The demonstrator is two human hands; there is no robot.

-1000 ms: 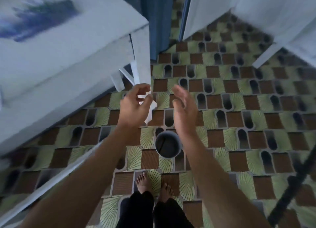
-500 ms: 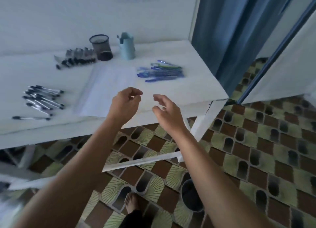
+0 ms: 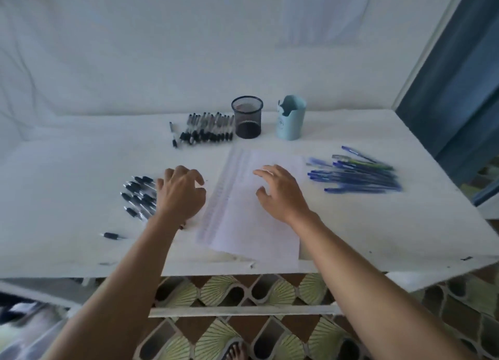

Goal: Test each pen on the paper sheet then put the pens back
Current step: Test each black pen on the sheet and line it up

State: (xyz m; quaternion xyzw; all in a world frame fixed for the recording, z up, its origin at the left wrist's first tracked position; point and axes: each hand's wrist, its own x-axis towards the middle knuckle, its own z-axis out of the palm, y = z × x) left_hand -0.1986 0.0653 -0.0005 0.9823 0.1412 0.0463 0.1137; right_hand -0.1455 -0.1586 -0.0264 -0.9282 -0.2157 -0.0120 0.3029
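Note:
A white paper sheet (image 3: 251,211) lies in the middle of the white table (image 3: 378,238), with faint scribble rows down its left side. My right hand (image 3: 280,195) hovers over the sheet, fingers spread and loosely bent, holding nothing. My left hand (image 3: 181,192) is just left of the sheet, fingers curled loosely, over the right edge of a group of black pens (image 3: 137,195). Whether it touches a pen I cannot tell. Blue pens (image 3: 356,176) lie in a pile right of the sheet. More black pens (image 3: 208,130) lie at the back.
A black mesh pen cup (image 3: 247,120) and a light blue pen holder (image 3: 291,120) stand behind the sheet. One black pen (image 3: 112,235) lies alone at the front left. A blue curtain (image 3: 459,76) hangs at the right; patterned floor tiles show below the table edge.
The view has swung up from the floor to the tabletop. Both hands have moved forward over the table, the left one to the black pens, the right one over the sheet.

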